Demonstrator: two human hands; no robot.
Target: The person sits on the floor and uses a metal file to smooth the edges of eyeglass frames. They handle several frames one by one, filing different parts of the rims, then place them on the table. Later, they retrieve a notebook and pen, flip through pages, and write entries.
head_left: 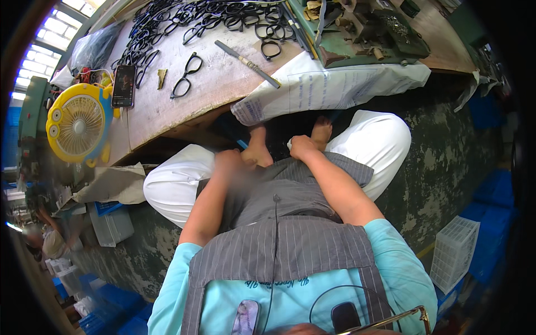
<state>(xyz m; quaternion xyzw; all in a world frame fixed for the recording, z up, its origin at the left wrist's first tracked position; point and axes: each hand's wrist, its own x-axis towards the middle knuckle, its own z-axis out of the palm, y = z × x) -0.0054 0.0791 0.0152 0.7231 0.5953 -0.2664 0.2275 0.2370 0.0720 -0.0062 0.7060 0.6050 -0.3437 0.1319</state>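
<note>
I see the person sitting at the bench (148, 114) with both arms lowered, the hands over the lap in front of a grey striped apron (301, 245). The right hand (305, 147) is curled near the apron's far edge, with a small white bit (289, 143) showing beside its fingers; I can't tell whether its grip is closed on that bit. The left hand (228, 162) is blurred beside the left knee of the white trousers (176, 181), and I can't make out its grip either. Two bare feet (258, 151) show just past the hands.

Up on the bench, a heap of black spectacle frames (151, 28) spreads along the far side, while one spectacle frame (186, 76) lies apart, between a phone (123, 86) and a slim grey rod (245, 62). A yellow fan (78, 127) stands at the left end, and a white printed sack (329, 86) hangs over the front edge.
</note>
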